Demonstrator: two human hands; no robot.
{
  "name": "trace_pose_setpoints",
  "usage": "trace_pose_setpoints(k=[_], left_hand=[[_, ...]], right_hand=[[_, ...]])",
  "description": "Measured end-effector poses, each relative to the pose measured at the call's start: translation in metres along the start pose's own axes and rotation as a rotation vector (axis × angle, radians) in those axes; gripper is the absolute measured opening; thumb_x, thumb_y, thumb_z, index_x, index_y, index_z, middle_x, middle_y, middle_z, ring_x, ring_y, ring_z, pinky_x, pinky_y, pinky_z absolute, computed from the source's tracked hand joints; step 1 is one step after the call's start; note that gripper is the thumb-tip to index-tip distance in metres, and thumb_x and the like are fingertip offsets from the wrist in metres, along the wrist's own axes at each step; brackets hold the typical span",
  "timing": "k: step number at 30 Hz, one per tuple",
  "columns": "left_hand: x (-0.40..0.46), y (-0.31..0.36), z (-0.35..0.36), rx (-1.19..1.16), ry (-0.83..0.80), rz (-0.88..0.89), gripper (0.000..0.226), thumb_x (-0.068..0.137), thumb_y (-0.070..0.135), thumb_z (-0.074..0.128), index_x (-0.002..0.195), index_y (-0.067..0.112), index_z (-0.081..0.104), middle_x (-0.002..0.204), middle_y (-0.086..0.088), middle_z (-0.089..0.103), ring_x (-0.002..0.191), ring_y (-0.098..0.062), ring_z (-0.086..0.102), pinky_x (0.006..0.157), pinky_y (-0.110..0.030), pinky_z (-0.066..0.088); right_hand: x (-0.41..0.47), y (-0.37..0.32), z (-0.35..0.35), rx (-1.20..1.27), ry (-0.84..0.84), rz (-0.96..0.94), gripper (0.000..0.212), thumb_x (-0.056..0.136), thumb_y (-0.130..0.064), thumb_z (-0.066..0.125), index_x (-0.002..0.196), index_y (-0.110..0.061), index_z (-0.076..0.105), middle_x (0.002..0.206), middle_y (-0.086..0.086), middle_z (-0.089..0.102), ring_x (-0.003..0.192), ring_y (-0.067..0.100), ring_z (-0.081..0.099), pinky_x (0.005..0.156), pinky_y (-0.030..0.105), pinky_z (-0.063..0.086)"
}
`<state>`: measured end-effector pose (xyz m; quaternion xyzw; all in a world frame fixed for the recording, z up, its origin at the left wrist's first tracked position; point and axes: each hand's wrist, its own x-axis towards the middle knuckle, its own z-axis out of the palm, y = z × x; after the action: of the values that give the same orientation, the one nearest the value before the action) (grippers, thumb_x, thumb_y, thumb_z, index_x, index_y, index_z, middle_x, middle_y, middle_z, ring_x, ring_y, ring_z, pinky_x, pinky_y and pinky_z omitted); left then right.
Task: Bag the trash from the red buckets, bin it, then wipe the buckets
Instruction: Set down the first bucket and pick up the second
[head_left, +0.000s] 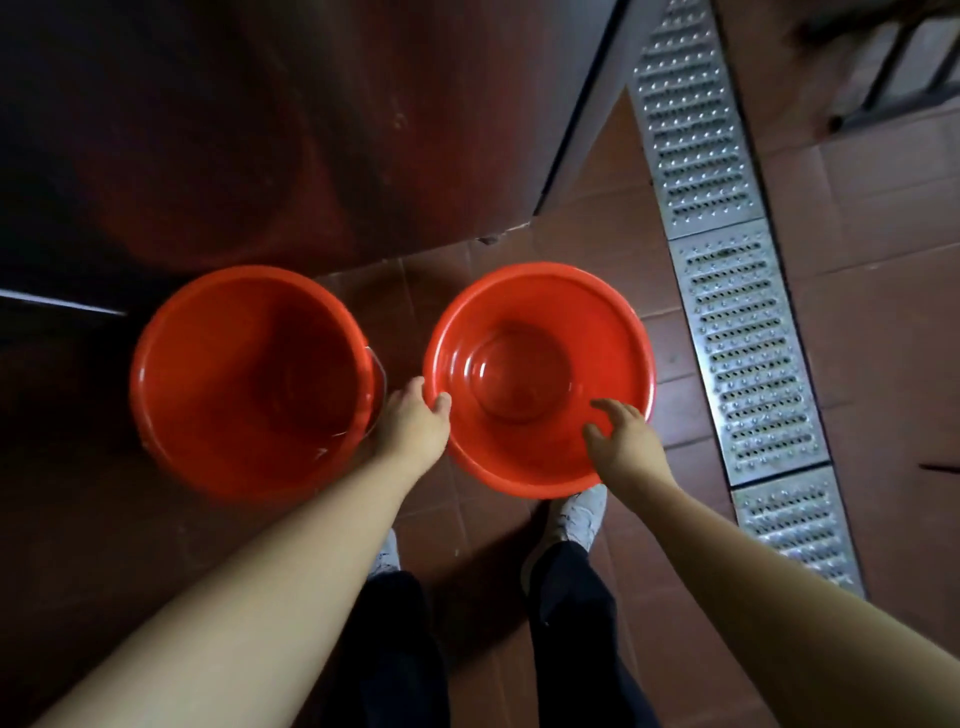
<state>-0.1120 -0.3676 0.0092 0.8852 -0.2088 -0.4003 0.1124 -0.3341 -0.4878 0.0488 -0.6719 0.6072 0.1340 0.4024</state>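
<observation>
Two red plastic buckets stand on the tiled floor in front of me. The left red bucket (249, 379) is deep, has a wire handle at its right side and shows nothing inside. The right red bucket (540, 312) has a wide rim and a stepped inside, also bare. My left hand (413, 423) grips the right bucket's left rim, thumb over the edge. My right hand (621, 434) hovers over the near inner wall of that bucket, fingers spread and holding nothing.
A dark reddish panel (260, 130) rises just behind the buckets. A perforated metal drain grate (727, 291) runs diagonally along the right. My feet in white shoes (579, 514) stand right below the right bucket on brown floor tiles (857, 364).
</observation>
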Motion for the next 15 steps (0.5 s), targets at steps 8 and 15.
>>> trace_pose_setpoints(k=[8, 15], left_hand=[[0.033, 0.022, 0.066, -0.324, 0.121, -0.345, 0.062, 0.097, 0.049, 0.045, 0.148, 0.015, 0.034, 0.143, -0.017, 0.047, 0.129, -0.037, 0.046, 0.109, -0.045, 0.037], [0.04, -0.011, 0.083, -0.716, 0.029, -0.575, 0.062, 0.094, 0.061, 0.039, 0.142, 0.023, 0.041, 0.137, -0.008, 0.054, 0.121, -0.031, 0.054, 0.103, -0.053, 0.043]], right_hand=[[0.085, 0.051, -0.05, 0.328, -0.017, 0.131, 0.061, 0.1, -0.032, 0.056, 0.154, -0.016, 0.032, 0.149, 0.016, 0.048, 0.134, 0.033, 0.048, 0.111, 0.045, 0.038], [0.14, 0.053, -0.056, 0.624, -0.166, 0.236, 0.059, 0.103, -0.025, 0.052, 0.156, -0.013, 0.029, 0.15, 0.011, 0.045, 0.132, 0.027, 0.049, 0.113, 0.047, 0.039]])
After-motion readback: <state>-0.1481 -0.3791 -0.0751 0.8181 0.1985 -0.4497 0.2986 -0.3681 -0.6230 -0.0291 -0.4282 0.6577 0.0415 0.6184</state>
